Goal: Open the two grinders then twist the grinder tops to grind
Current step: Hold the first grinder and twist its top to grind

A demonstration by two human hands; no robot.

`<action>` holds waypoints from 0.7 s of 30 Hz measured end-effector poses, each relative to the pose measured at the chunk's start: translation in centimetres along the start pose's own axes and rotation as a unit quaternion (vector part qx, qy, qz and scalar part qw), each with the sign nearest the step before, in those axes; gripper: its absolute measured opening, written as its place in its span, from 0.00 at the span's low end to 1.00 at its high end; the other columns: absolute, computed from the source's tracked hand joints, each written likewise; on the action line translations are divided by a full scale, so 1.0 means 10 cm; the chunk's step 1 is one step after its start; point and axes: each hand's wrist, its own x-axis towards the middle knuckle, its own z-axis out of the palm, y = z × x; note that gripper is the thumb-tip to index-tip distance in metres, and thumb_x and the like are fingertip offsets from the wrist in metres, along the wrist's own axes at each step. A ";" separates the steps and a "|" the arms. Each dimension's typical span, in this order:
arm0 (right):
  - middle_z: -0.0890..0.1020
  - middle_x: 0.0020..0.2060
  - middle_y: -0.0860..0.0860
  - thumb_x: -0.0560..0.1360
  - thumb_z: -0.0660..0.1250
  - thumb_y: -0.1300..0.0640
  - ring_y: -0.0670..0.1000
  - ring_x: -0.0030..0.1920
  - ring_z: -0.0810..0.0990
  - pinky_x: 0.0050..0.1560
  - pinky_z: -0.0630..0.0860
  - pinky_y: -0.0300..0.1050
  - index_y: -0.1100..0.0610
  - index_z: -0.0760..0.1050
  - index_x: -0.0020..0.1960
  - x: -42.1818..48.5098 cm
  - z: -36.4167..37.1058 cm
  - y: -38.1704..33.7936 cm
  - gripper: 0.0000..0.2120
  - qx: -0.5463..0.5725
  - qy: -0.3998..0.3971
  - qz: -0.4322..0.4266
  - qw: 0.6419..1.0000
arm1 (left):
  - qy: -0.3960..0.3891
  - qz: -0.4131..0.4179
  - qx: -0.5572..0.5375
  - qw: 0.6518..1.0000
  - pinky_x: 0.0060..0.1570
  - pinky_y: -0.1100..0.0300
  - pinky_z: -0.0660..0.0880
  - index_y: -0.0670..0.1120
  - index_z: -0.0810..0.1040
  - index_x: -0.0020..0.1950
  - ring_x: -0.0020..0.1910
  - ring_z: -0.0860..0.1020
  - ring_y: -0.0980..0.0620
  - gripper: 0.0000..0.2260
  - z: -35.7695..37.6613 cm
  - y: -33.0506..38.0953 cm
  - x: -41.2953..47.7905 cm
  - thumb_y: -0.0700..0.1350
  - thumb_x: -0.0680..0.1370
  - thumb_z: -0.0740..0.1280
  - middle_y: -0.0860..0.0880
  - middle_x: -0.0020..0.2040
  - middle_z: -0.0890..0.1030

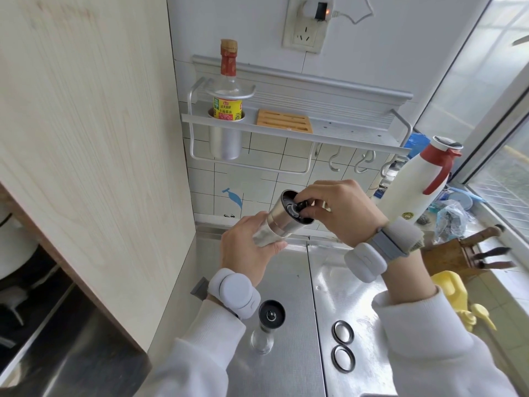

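My left hand grips the glass lower body of a steel grinder, held tilted in the air above the counter. My right hand pinches the black top end of that same grinder. A second grinder with a black top and clear glass body stands upright on the steel counter near my left wrist. Two black-rimmed round lids lie flat on the counter to its right.
A wall rack holds a sauce bottle and a wooden trivet. A white thermos with a red handle, a knife block and a yellow jug stand at the right. A wood cabinet side is at the left.
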 end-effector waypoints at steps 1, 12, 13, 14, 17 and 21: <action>0.82 0.41 0.52 0.70 0.69 0.61 0.51 0.38 0.78 0.45 0.76 0.49 0.56 0.80 0.49 0.00 0.00 0.00 0.08 0.009 0.003 0.004 1.000 | -0.001 -0.001 0.000 1.000 0.38 0.74 0.65 0.50 0.79 0.47 0.37 0.74 0.58 0.14 0.00 0.00 0.00 0.47 0.64 0.77 0.54 0.39 0.79; 0.82 0.37 0.49 0.70 0.69 0.60 0.48 0.36 0.77 0.41 0.74 0.39 0.50 0.78 0.46 -0.02 0.00 -0.03 0.06 0.129 0.009 0.083 0.988 | 0.004 -0.008 -0.004 1.000 0.37 0.76 0.65 0.48 0.80 0.47 0.37 0.75 0.54 0.15 0.00 0.02 0.00 0.46 0.63 0.78 0.54 0.38 0.79; 0.82 0.37 0.49 0.70 0.69 0.60 0.48 0.35 0.77 0.41 0.75 0.40 0.51 0.78 0.45 -0.02 0.01 -0.03 0.06 0.135 0.010 0.082 0.987 | 0.004 -0.007 -0.002 1.000 0.37 0.76 0.65 0.48 0.80 0.47 0.37 0.75 0.54 0.15 0.00 0.02 0.00 0.46 0.63 0.78 0.54 0.38 0.78; 0.82 0.37 0.49 0.70 0.69 0.60 0.48 0.35 0.76 0.41 0.75 0.40 0.51 0.79 0.44 -0.02 0.01 -0.03 0.06 0.139 0.012 0.081 0.987 | 0.005 -0.005 0.000 1.000 0.37 0.75 0.65 0.48 0.80 0.47 0.37 0.74 0.54 0.15 0.00 0.02 0.00 0.46 0.63 0.78 0.54 0.38 0.78; 0.81 0.40 0.49 0.70 0.69 0.60 0.47 0.35 0.76 0.41 0.74 0.38 0.51 0.81 0.47 -0.02 0.03 -0.01 0.07 0.139 0.028 0.077 0.987 | 0.004 -0.003 0.003 1.000 0.37 0.75 0.65 0.49 0.80 0.47 0.37 0.74 0.55 0.15 -0.01 0.02 -0.01 0.47 0.63 0.78 0.54 0.38 0.78; 0.81 0.42 0.50 0.69 0.71 0.59 0.46 0.35 0.77 0.42 0.73 0.36 0.54 0.82 0.50 -0.02 0.05 -0.01 0.09 0.125 0.043 0.080 0.988 | 0.004 -0.004 -0.004 1.000 0.39 0.71 0.67 0.49 0.80 0.48 0.38 0.74 0.53 0.16 0.00 0.03 -0.02 0.46 0.63 0.78 0.54 0.39 0.78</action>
